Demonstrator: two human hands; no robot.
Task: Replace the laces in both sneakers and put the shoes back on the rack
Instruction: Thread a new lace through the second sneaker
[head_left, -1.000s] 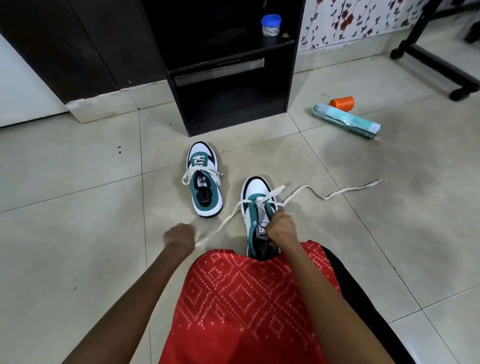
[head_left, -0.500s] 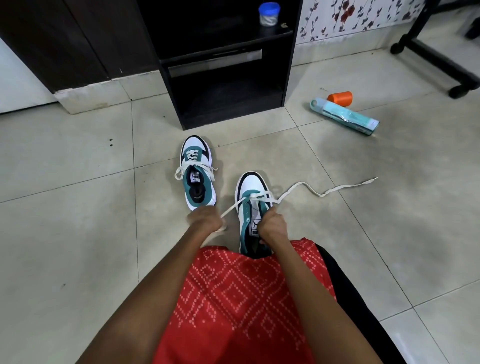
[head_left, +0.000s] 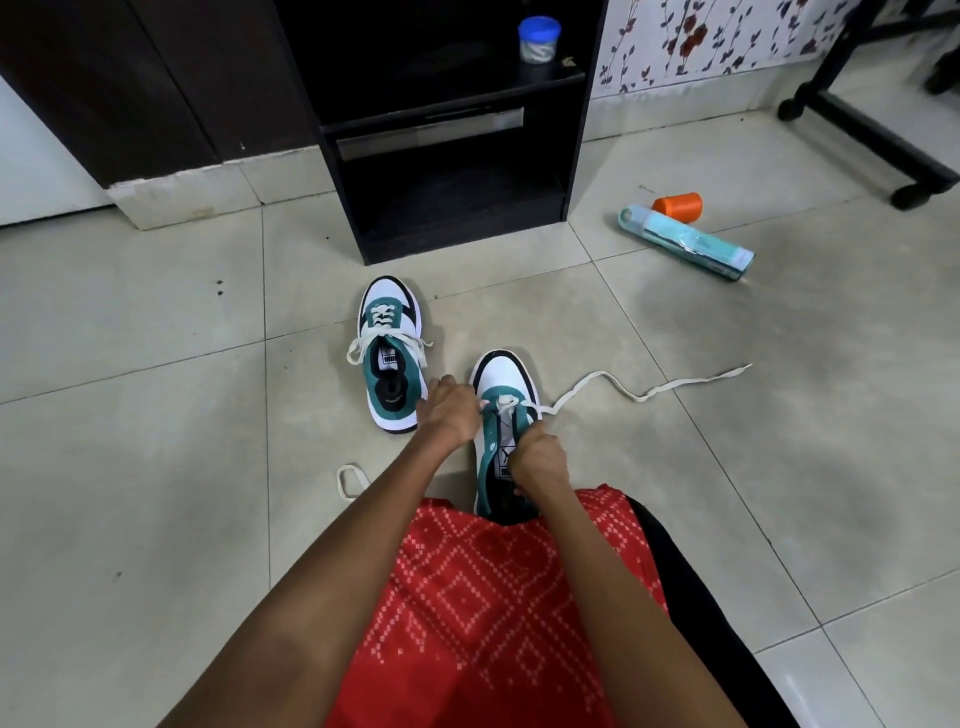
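Tiled floor (head_left: 156, 467), me watching from afar, person seated before the rack (head_left: 447, 228). Left hand (head_left: 447, 415) has come back in from its outward pull, fingers curled on the lace (head_left: 649, 394) at the eyelet row; the slack now loops on the tile beside that forearm. Right hand (head_left: 537, 457) grips the near sneaker (head_left: 501, 371) at the tongue. Lace's other end trails right. My read: one crossing drawn, next eyelet due. Far sneaker (head_left: 392, 358) laced, just beside. Neither shoe racked.
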